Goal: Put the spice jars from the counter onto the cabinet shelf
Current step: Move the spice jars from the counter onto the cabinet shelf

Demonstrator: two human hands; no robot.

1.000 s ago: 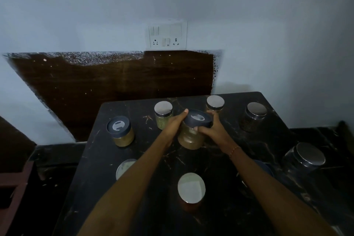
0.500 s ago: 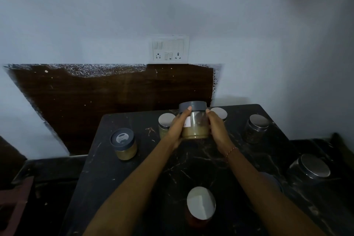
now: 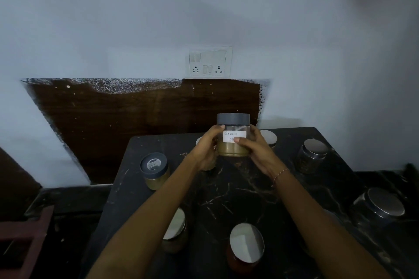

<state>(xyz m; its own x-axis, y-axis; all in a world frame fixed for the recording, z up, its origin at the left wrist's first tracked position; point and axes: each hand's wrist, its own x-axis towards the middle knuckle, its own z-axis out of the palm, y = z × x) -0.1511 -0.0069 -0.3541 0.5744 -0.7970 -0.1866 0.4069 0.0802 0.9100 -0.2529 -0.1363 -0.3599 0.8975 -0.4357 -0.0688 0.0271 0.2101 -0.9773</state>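
Note:
A clear spice jar with a grey lid, a white handwritten label and brownish powder is held upright in the air above the black marble counter. My left hand grips its left side and my right hand grips its right side, thumb on the label. Several other jars stand on the counter: a grey-lidded one at the left, steel-lidded ones at the back right, right edge, front and front left. No cabinet shelf is in view.
A white wall with a switch-and-socket plate rises behind the counter, above a dark brown patch. A reddish wooden frame stands at the lower left. Another steel lid peeks out behind my right hand.
Both hands lifted the grey-lidded jar off the counter and turned it so its label faces me. The view tilted upward.

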